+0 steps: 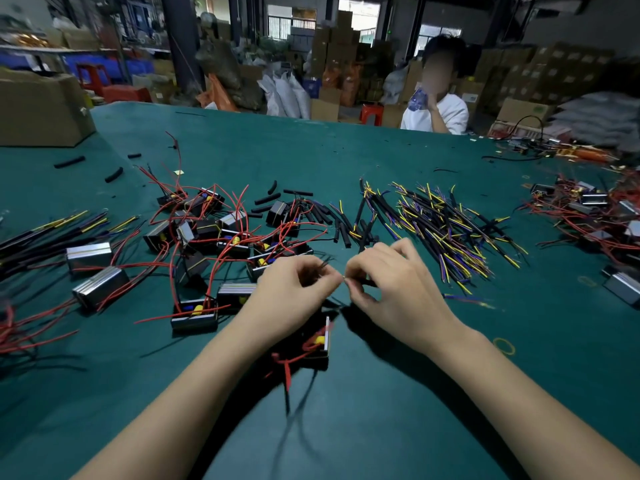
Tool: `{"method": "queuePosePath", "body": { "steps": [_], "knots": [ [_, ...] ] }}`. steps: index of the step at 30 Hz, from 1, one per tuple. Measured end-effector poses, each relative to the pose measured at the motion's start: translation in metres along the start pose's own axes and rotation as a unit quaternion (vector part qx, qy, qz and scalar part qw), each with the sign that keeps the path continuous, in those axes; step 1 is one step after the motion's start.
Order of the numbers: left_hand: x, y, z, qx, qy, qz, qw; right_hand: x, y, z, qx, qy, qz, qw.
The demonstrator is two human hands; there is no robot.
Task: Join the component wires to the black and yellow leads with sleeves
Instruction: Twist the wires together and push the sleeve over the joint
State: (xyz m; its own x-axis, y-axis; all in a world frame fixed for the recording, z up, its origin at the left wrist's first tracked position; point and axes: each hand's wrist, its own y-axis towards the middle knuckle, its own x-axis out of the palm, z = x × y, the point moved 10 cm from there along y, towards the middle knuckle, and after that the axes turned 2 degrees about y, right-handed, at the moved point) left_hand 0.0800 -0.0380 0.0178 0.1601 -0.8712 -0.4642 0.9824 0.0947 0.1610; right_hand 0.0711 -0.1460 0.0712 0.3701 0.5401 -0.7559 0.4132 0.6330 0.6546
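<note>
My left hand (294, 292) and my right hand (391, 285) meet fingertip to fingertip above the green table (381, 410). The left pinches a thin black wire; the right pinches a black lead (367, 282) at the same joint. Below them a black boxed component (317, 344) with a yellow part and red wires hangs just above the cloth. A pile of black and yellow leads (446, 233) lies to the right. Short black sleeves (322, 213) lie behind the hands.
Several more components with red wires (214, 233) crowd the left centre. Another heap (595, 216) sits at the far right. A cardboard box (38, 109) stands at the back left. A person in white (440, 112) sits across the table.
</note>
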Motion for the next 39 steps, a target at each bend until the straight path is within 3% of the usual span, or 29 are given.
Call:
{"method": "queuePosePath", "body": {
  "steps": [3, 6, 10, 14, 17, 19, 23, 26, 30, 35, 39],
  "knots": [
    [-0.003, -0.006, 0.023, 0.132, 0.143, 0.049, 0.98, 0.017, -0.007, 0.02, 0.082, 0.12, -0.077, 0.986],
    [-0.003, -0.011, 0.04, 0.22, 0.27, 0.07, 0.935, 0.025, -0.008, 0.029, 0.131, 0.226, -0.097, 0.96],
    [-0.003, -0.017, 0.056, 0.277, 0.365, 0.109, 0.882, 0.03, -0.01, 0.032, 0.164, 0.298, -0.108, 0.934],
    [-0.001, -0.018, 0.062, 0.297, 0.385, 0.103, 0.868, 0.028, -0.008, 0.033, 0.155, 0.278, -0.106, 0.942],
    [-0.001, -0.016, 0.058, 0.283, 0.387, 0.089, 0.873, 0.025, -0.007, 0.03, 0.128, 0.218, -0.108, 0.962],
    [-0.003, -0.014, 0.054, 0.255, 0.355, 0.084, 0.895, 0.015, -0.003, 0.019, 0.069, 0.129, -0.08, 0.986],
    [-0.009, -0.005, 0.033, 0.146, 0.181, 0.072, 0.97, -0.003, 0.003, -0.011, -0.072, -0.068, -0.002, 0.995],
    [-0.009, 0.002, 0.024, 0.096, 0.045, 0.022, 0.994, -0.01, 0.001, -0.021, -0.113, -0.135, 0.046, 0.983],
    [-0.009, 0.003, 0.023, 0.072, -0.051, -0.002, 0.996, -0.018, 0.002, -0.011, -0.056, -0.047, 0.087, 0.994],
    [-0.012, 0.002, 0.023, 0.084, -0.024, 0.034, 0.996, -0.001, -0.003, 0.024, 0.091, 0.183, 0.02, 0.979],
    [-0.013, 0.003, 0.021, 0.077, -0.019, 0.028, 0.996, 0.002, -0.003, 0.03, 0.128, 0.258, 0.006, 0.958]
  ]
}}
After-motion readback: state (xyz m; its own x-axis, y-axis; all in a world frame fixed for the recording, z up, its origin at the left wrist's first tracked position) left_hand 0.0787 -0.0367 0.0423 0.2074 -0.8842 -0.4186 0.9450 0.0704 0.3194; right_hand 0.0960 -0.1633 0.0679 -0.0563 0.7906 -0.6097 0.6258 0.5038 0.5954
